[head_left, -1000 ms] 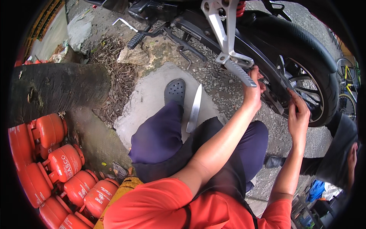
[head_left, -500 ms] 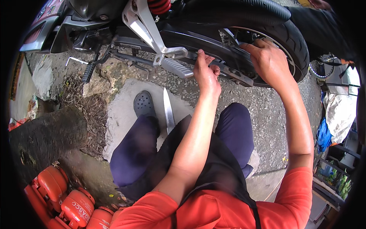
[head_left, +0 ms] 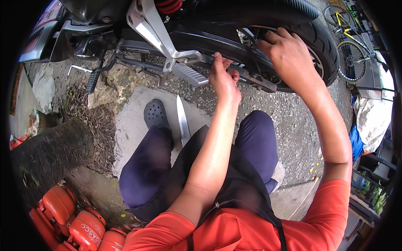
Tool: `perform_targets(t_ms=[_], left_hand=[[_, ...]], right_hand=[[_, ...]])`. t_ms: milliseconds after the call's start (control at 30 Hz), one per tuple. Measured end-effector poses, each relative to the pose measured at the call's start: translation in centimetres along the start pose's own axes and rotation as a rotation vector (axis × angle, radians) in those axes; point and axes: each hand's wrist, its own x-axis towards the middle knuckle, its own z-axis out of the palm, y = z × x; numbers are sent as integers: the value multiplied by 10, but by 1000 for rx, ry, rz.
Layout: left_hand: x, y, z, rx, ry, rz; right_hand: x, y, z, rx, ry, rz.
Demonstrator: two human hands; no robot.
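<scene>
A dark motorcycle stands across the top of the head view, its rear tyre (head_left: 328, 54) at the upper right. My left hand (head_left: 225, 81) is palm up at the lower edge of the black swingarm (head_left: 261, 83), just right of the ridged metal footpeg (head_left: 190, 74). Its thumb points up and its fingers curl; whatever they grip is hidden. Over the rear wheel, beside the dark chain guard (head_left: 217, 42), my right hand (head_left: 289, 56) has its fingers bent and drawn together. I cannot make out what lies between them.
A long blade (head_left: 182, 119) points away from me on the concrete slab (head_left: 134, 113), beside my grey clog (head_left: 155, 113). A log (head_left: 54, 146) and several red gas cylinders (head_left: 86, 228) are at left. A yellow bicycle (head_left: 345, 33) stands far right, near white sheeting (head_left: 370, 125).
My right hand has shifted slightly up and left by the wheel. The left hand stays nearly in place. A dark shape at the upper right has gone, uncovering more of the yellow bicycle.
</scene>
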Motion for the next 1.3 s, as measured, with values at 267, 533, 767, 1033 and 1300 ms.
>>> perform_targets(t_ms=[267, 533, 767, 1033, 1300], left_hand=[[-1, 4, 0, -20, -1, -15], [3, 2, 0, -97, -60, -110], [24, -4, -11, -286, -207, -278], [32, -3, -6, -236, -251, -300], [31, -1, 0, -255, -219, -320]], right_hand=[[0, -5, 13, 172, -112, 106], [-1, -3, 24, 249, -56, 100], [4, -3, 25, 269, -62, 88], [4, -5, 33, 277, -32, 66], [6, -6, 28, 302, -82, 94]])
